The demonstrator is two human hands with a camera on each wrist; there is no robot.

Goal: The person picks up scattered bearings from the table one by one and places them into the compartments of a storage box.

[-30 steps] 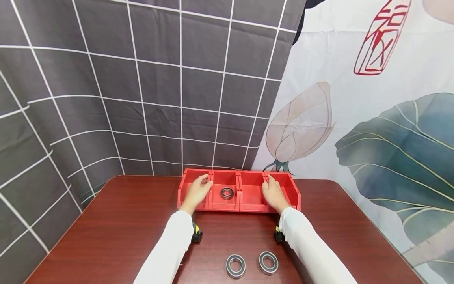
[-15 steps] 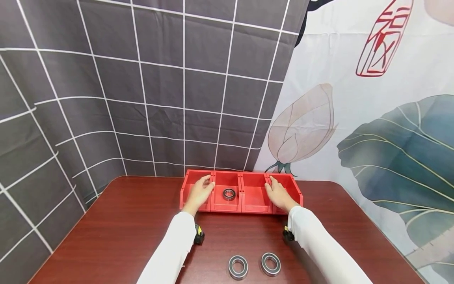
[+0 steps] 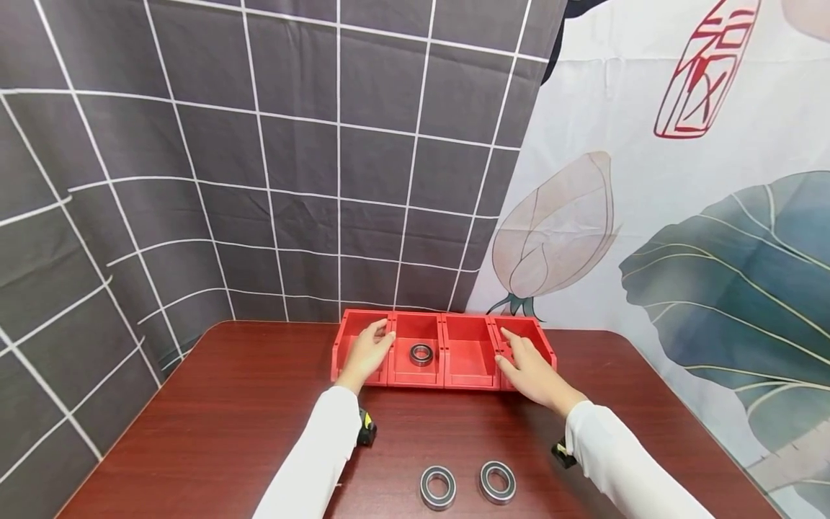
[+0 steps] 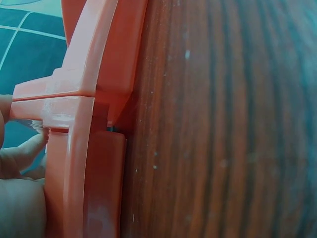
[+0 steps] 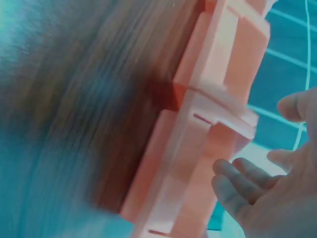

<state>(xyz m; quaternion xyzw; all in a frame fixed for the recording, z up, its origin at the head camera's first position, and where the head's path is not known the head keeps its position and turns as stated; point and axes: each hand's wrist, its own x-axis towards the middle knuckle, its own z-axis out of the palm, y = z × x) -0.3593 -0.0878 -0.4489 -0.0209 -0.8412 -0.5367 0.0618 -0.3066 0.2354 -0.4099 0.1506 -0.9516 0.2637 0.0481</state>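
Got a red bin row [image 3: 444, 373] at the far edge of a reddish-brown wood table [image 3: 227, 418]. Four open-topped bays side by side, smooth plastic, low front lips, taller dividers. In second bay from left, roughly mid-floor, a flat-lying ring bearing [image 3: 421, 361]: dark annular face, metallic rims, round bore. Nearer on the wood, two more of similar look, lying flat near each other, not touching: left table bearing [image 3: 424, 489] and, slightly farther back, right table bearing [image 3: 484, 484].

Left hand [image 3: 367, 352] at divider between first and second bays, fingers bent. Can't tell whether gripping anything; in left wrist view, see a greyish sliver by the fingers, too cut off to identify. Right hand [image 3: 532, 371] loose and unloaded at the fourth bay, thumb apart from fingers, fingertips near third/fourth divider.

Edges: back of row close to gridded grey curtain [image 3: 292, 144] and pale floral cloth [image 3: 700, 216], so tight behind. Row ends well in from side edges of the table, with wood on both sides. Strip of wood also between front lips and table bearings, flanked by white sleeves. Third bay open between hands, red floor showing.
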